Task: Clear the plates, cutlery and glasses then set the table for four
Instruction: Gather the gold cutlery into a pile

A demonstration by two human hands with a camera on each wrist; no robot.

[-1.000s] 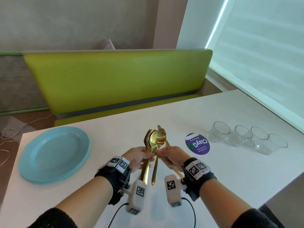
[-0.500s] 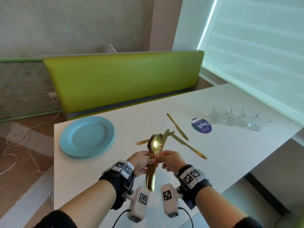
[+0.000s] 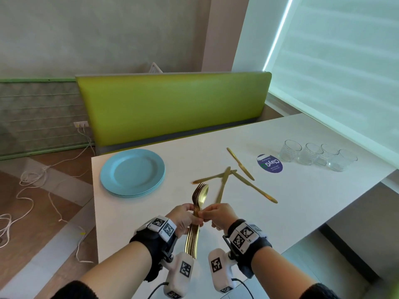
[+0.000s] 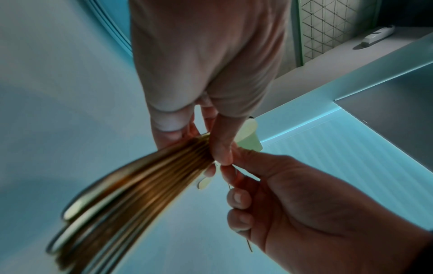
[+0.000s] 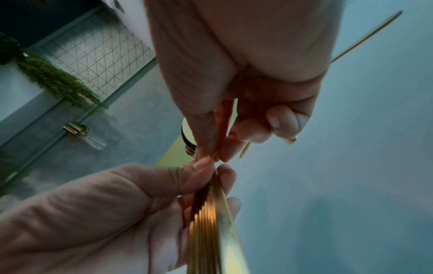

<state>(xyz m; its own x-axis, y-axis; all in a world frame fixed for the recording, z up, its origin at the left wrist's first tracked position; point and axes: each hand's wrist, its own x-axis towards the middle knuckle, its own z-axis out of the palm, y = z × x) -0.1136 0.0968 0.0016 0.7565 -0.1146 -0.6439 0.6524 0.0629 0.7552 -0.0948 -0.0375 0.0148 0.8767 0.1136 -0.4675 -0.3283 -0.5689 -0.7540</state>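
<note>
Your left hand (image 3: pixel 186 217) grips a bundle of gold forks and spoons (image 3: pixel 195 221) upright above the white surface (image 3: pixel 302 203). Your right hand (image 3: pixel 219 214) pinches one knife (image 3: pixel 222 186) just right of the bundle. Plate stack (image 3: pixel 132 172) sits left of the bundle; three knives (image 3: pixel 252 185) beyond it; four glasses (image 3: pixel 317 155) far right.

A white table (image 3: pixel 323 201) carries a stack of blue plates (image 3: pixel 132 172), what look like four gold knives (image 3: pixel 240 164), a round purple sticker (image 3: pixel 270 163) and four clear glasses (image 3: pixel 317 154).
</note>
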